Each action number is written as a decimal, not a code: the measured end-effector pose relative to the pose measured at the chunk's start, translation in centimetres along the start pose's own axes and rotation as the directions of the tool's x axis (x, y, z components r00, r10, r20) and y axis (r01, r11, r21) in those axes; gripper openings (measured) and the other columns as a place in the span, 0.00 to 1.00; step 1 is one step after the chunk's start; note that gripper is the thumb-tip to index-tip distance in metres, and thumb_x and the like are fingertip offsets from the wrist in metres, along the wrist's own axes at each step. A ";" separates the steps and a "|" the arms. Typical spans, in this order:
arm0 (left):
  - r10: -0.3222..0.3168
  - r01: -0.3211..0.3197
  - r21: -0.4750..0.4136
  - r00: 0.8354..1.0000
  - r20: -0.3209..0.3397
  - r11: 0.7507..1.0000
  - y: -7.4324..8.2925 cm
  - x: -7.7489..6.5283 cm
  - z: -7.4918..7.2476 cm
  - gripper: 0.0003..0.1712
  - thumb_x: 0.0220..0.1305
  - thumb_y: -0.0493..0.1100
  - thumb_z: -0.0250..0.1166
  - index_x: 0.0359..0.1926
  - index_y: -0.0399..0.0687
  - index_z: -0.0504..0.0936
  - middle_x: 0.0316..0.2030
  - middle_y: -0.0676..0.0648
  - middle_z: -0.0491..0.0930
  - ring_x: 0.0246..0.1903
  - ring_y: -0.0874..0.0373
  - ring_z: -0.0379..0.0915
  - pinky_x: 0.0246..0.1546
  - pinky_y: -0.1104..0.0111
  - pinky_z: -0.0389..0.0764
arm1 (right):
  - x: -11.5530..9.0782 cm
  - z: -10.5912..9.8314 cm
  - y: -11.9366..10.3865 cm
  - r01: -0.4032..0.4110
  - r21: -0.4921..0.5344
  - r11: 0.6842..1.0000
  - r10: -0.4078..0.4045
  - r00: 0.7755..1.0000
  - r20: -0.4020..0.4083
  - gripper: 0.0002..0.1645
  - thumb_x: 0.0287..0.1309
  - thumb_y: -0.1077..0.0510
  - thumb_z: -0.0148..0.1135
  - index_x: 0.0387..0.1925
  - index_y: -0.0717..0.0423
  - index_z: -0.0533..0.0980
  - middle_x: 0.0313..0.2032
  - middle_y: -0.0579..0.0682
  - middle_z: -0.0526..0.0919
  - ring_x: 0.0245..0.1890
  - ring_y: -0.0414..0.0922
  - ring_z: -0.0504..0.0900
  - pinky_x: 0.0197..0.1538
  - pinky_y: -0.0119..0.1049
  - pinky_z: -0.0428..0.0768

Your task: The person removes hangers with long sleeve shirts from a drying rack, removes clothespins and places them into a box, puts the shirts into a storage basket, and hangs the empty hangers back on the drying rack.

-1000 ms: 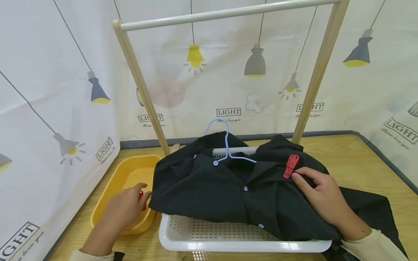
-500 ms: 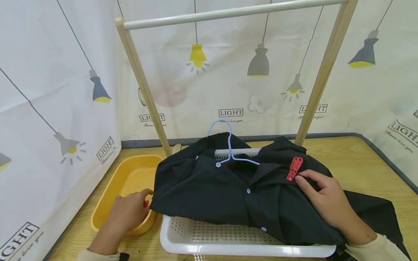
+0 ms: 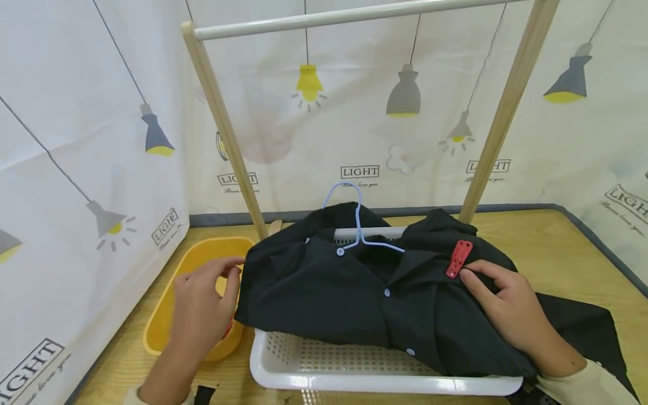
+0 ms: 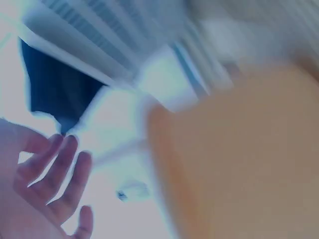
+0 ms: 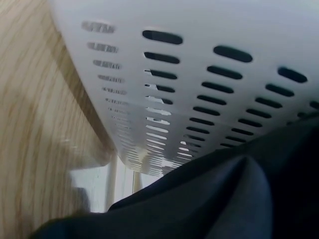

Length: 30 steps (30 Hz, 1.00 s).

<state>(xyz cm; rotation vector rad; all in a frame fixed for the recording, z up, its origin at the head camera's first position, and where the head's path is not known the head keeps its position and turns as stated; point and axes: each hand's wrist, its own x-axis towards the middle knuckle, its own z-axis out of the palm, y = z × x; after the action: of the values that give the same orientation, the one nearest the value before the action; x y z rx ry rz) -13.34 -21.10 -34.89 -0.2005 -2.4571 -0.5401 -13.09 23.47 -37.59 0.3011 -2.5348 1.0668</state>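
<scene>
A black shirt (image 3: 324,304) with pale buttons lies spread over a white perforated basket (image 3: 385,383). A light-blue hanger (image 3: 359,225) sticks out at its collar. My left hand (image 3: 205,304) pinches the shirt's left edge between thumb and forefinger; in the left wrist view the dark cloth tapers to these fingertips. My right hand (image 3: 516,309) rests on the shirt's right side, thumb and forefinger pinching cloth right beside a red clothes peg (image 3: 459,259). Below the left hand, a small red piece (image 3: 229,326) shows in the yellow tray (image 3: 223,243), partly hidden by the hand.
Behind the basket stands a drying rack with wooden posts (image 3: 223,118) and a white top bar (image 3: 354,15). A shirt sleeve (image 3: 582,326) trails onto the wooden table (image 3: 557,253) at the right. Patterned cloth walls (image 3: 283,140) enclose the table.
My left hand has moved up from low in the yellow tray to the shirt's left edge, leaving the red piece below it. The right hand and the peg keep their place.
</scene>
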 end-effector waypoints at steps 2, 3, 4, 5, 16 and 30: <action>0.048 -0.055 -0.097 0.996 -0.072 0.994 1.4 0.2 0.0 0.09 0.65 0.36 0.62 0.44 0.44 0.86 0.36 0.46 0.87 0.35 0.51 0.81 0.47 0.53 0.67 | 0.1 0.0 0.0 0.001 0.002 1.000 -0.001 1.000 -0.006 0.07 0.68 0.54 0.61 0.42 0.50 0.83 0.37 0.42 0.84 0.36 0.28 0.75 0.40 0.21 0.71; 0.062 -0.073 -0.133 0.994 -0.088 0.988 2.1 0.3 0.0 0.09 0.65 0.36 0.62 0.45 0.44 0.86 0.37 0.46 0.87 0.38 0.51 0.81 0.48 0.53 0.67 | 0.1 0.0 0.1 -0.001 0.004 1.000 0.001 1.000 -0.007 0.07 0.68 0.54 0.61 0.42 0.50 0.82 0.36 0.42 0.84 0.36 0.29 0.75 0.40 0.21 0.71; 0.073 -0.087 -0.164 0.993 -0.091 0.983 2.7 0.3 0.1 0.10 0.65 0.36 0.62 0.45 0.44 0.85 0.38 0.47 0.87 0.40 0.52 0.81 0.50 0.53 0.67 | 0.1 0.0 0.1 -0.003 0.005 1.000 0.003 1.000 -0.006 0.07 0.68 0.55 0.61 0.42 0.50 0.82 0.36 0.41 0.84 0.35 0.29 0.75 0.39 0.22 0.71; 0.081 -0.096 -0.186 0.993 -0.087 0.978 3.2 0.3 0.3 0.10 0.65 0.37 0.63 0.46 0.45 0.85 0.38 0.47 0.87 0.41 0.52 0.81 0.51 0.53 0.67 | 0.1 0.1 0.1 -0.007 0.005 1.000 0.007 1.000 -0.005 0.06 0.68 0.55 0.61 0.42 0.50 0.82 0.35 0.41 0.83 0.35 0.29 0.75 0.39 0.22 0.71; 0.149 -0.146 -0.190 0.989 0.006 0.971 4.7 -0.6 3.2 0.14 0.64 0.41 0.67 0.51 0.51 0.83 0.46 0.51 0.84 0.49 0.54 0.77 0.54 0.55 0.77 | 0.0 0.1 0.3 -0.009 -0.007 1.000 0.009 1.000 0.003 0.07 0.68 0.54 0.61 0.43 0.50 0.82 0.37 0.41 0.84 0.36 0.28 0.74 0.40 0.20 0.70; 0.195 -0.195 -0.065 0.981 0.005 0.979 4.9 -1.2 4.3 0.14 0.59 0.45 0.72 0.47 0.53 0.86 0.34 0.53 0.85 0.22 0.62 0.68 0.24 0.73 0.72 | 0.5 -0.4 0.3 -0.009 0.025 1.000 0.008 0.999 0.053 0.07 0.68 0.57 0.60 0.44 0.49 0.83 0.35 0.31 0.82 0.36 0.28 0.75 0.40 0.20 0.71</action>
<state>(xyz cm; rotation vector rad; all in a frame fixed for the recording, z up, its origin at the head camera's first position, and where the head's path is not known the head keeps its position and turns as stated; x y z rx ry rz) -13.35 -14.84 -37.16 -0.4670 -2.3992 -0.5338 -13.48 23.92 -37.29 0.3301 -2.5725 1.1092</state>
